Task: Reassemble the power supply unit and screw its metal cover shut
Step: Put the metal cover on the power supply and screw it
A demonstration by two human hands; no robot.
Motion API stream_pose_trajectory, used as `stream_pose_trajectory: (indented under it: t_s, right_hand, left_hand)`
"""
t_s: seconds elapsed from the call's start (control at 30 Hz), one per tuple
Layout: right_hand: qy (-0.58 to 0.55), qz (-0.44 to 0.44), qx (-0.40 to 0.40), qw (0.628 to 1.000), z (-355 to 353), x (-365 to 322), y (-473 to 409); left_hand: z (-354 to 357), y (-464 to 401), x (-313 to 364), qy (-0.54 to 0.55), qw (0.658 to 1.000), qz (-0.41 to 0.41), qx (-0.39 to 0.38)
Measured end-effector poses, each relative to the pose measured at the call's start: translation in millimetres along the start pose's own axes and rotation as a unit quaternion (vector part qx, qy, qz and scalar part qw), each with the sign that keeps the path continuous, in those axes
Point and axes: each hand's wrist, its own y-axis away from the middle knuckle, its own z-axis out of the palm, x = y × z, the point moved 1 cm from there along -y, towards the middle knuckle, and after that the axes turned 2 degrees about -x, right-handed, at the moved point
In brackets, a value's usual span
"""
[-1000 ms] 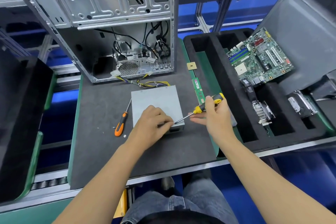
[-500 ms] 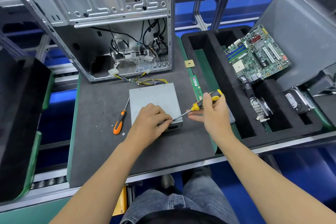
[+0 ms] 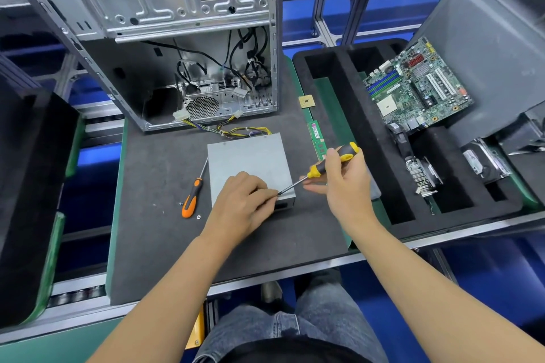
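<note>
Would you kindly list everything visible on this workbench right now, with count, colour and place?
power supply unit: one, grey metal, centre of mat
yellow-black screwdriver: one, tip at the unit's near right corner
orange screwdriver: one, orange-black, on the mat left of the unit
loose screws: at least two, silver, beside the orange handle
computer case: one, bare metal, open, behind the unit
cable bundle: one, yellow-black, from the unit's far edge
RAM stick: one, green, right of the unit
CPU: one, gold, right of the case
foam tray: one, black, right
motherboard: one, green, in tray
heatsink: one, silver, in tray
left hand: on the unit
right hand: holds the yellow-black screwdriver
</note>
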Motion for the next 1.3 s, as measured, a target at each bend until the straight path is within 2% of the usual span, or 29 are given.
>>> stream_pose_trajectory:
  t_s: [0.13, 0.3, 0.47, 0.7, 1.17, 1.3]
  right_hand:
    - [0.015, -0.035, -0.010, 0.999, 3.5, -5.3, 4.5]
    - [0.052, -0.095, -0.021, 0.994, 5.0, -4.4, 9.9]
    - [0.134, -0.176, -0.052, 0.974, 7.8, -5.7, 13.0]
    - [0.204, -0.237, -0.097, 0.945, 11.7, -12.9, 16.7]
    - [0.246, -0.250, -0.141, 0.926, 15.0, -26.4, 18.7]
    - [0.297, -0.266, -0.163, 0.902, 20.0, -37.9, 13.9]
  left_hand:
    - [0.2, -0.4, 0.1, 0.021, 0.999, -0.026, -0.003]
    - [-0.3, -1.8, -0.9, 0.022, 1.000, -0.020, -0.009]
    - [0.7, -1.8, -1.5, 0.025, 0.999, -0.028, -0.013]
    - [-3.3, -5.6, 2.1, 0.038, 0.998, -0.045, -0.028]
    - [-5.1, -8.5, 4.5, 0.049, 0.996, -0.064, -0.045]
    - [-5.7, -8.1, 3.8, 0.045, 0.996, -0.061, -0.045]
